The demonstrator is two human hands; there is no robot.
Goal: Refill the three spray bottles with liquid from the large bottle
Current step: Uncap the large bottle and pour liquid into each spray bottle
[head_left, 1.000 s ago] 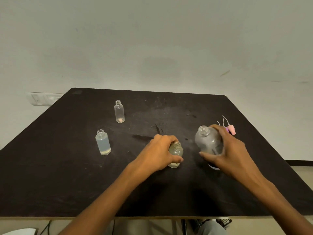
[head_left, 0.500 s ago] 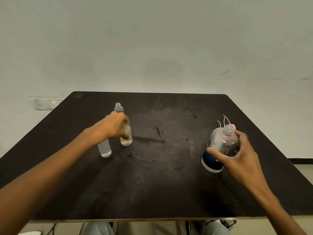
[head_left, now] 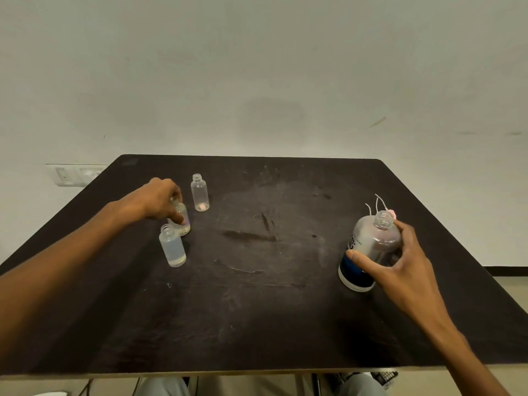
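Hidden: neck and upper body of the small clear plastic spray bottle in the left hand [head_left: 178, 221] sit behind the fingers; only its lower part shows.
Hard to tell: pink spray heads with white tubes [head_left: 384, 207], upper right of the black table [head_left: 257, 310], mostly behind the large bottle's neck; count unclear.
Left hand [head_left: 160, 200]: left of centre, fingers curled round that small bottle from above, bottle standing on the table.
Near bottle: cloudy small open bottle [head_left: 172, 247] just below the held one, close, contact unclear.
Far bottle: clear small open bottle [head_left: 200, 192] just right of the hand, apart.
Right hand [head_left: 400, 264]: right side, grasps the large clear bottle with blue label [head_left: 368, 250], uncapped, tilted, base on the table.
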